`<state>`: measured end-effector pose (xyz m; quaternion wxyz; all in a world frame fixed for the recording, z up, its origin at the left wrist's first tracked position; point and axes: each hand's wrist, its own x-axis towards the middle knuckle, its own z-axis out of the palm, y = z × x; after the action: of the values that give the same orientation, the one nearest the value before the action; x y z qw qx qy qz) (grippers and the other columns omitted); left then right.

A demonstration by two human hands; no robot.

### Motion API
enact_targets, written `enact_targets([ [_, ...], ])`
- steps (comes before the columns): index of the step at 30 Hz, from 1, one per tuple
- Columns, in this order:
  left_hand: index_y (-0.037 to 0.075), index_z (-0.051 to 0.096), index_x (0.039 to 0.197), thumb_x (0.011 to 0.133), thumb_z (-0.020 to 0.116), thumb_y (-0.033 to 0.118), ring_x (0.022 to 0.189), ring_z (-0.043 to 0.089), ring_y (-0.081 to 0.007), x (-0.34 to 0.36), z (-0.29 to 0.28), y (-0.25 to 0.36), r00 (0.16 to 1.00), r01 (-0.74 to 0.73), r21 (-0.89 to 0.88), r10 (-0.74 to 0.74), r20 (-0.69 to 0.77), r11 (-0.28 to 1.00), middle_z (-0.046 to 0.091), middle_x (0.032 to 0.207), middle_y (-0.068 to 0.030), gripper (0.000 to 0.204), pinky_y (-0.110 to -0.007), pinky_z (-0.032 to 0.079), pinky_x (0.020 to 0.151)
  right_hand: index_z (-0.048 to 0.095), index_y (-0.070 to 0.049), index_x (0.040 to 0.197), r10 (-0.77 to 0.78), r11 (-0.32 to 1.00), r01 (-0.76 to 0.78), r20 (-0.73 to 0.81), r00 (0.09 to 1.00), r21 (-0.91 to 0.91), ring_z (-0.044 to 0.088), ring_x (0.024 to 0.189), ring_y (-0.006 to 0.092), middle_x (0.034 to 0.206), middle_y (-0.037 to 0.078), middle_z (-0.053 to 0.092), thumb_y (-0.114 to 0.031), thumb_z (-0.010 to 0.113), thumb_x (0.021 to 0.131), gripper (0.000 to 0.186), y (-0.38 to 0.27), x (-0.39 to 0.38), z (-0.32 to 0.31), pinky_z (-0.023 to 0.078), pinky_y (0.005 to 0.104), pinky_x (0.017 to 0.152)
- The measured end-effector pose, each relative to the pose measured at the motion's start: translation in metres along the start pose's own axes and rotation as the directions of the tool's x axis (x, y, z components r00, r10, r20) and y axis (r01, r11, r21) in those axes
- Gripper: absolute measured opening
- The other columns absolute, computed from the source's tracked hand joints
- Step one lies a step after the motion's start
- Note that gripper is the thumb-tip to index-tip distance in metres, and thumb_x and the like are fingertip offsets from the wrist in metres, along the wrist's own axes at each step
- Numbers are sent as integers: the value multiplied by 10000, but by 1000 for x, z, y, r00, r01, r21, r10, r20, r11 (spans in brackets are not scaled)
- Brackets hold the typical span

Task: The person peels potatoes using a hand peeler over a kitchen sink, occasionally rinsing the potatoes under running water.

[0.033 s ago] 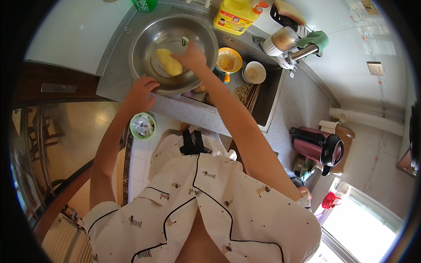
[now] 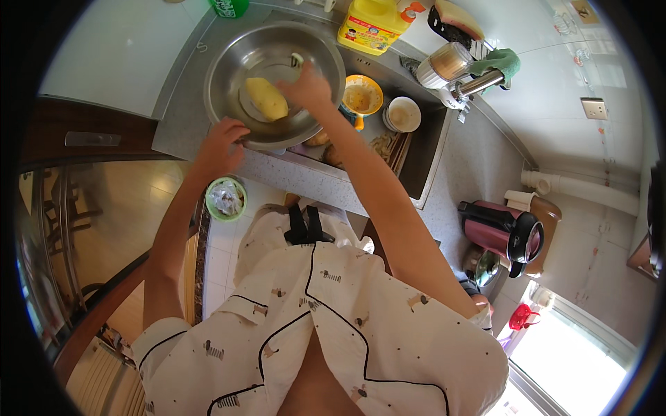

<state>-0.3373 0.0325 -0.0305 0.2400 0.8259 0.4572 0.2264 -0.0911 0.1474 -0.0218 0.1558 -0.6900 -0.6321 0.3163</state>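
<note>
Holding a peeler (image 2: 297,60) in curled fingers of the right hand (image 2: 309,89), right of the potato (image 2: 266,99); resting the left hand (image 2: 223,144), fingers half-open, at the near-left rim of the bowl (image 2: 227,76)

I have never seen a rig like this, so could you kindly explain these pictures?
There is no machine: these are a person's bare hands. Both pictures come from one fisheye camera worn on the head, looking down, so straight edges bend. The left hand touches the near rim of a steel basin, which overlaps the counter and sink in view. The right hand holds what seems to be a peeler; its grip is blurred. A peeled-looking potato lies in the basin. The sink contains bowls and chopsticks.
</note>
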Motion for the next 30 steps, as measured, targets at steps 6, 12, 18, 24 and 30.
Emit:
enact_targets([
  [6, -25, 569, 1158, 824, 759, 239, 939, 621, -298, 19, 11, -56, 740, 434, 92, -296, -603, 896, 623, 1039, -153, 467, -377, 520, 803, 504, 56, 1095, -59, 996, 85, -482, 874, 32, 616, 990, 466, 1084, 282, 586, -257, 769, 709, 563, 53, 1, -41, 531, 496, 851],
  [12, -45, 561, 1076, 835, 792, 259, 656, 586, -134, 29, 12, -89, 644, 616, -441, -740, -197, 653, 581, 949, -93, 452, -266, 445, 470, 587, 42, 884, 60, 997, -35, -364, 929, 74, 674, 845, 422, 873, 258, 672, -257, 774, 667, 415, 81, -6, -41, 554, 473, 767],
  [18, 22, 569, 966, 840, 738, 154, 749, 597, -128, 36, 1, -96, 640, 610, -553, -765, -79, 568, 591, 869, -64, 249, -271, 507, 637, 661, 96, 846, 130, 990, -116, -222, 966, 77, 700, 828, 381, 838, 277, 698, -361, 795, 666, 509, 86, 5, -53, 550, 443, 734],
  [24, 82, 565, 1056, 897, 623, 173, 840, 615, -166, 42, -18, -72, 624, 558, -779, -763, 166, 286, 595, 917, -41, 192, -328, 538, 726, 628, 103, 701, 55, 976, 14, -306, 950, 219, 679, 645, 359, 671, 243, 656, -389, 769, 697, 512, 92, 0, -62, 536, 443, 628],
  [30, 75, 550, 1178, 905, 605, 212, 890, 620, -181, 46, -33, -64, 722, 435, -884, -654, 227, 173, 613, 1019, -68, 310, -344, 552, 782, 559, 47, 645, 166, 748, -26, -149, 975, 663, 508, 582, 134, 646, 30, 525, -166, 816, 678, 335, 102, -19, -63, 410, 358, 501],
])
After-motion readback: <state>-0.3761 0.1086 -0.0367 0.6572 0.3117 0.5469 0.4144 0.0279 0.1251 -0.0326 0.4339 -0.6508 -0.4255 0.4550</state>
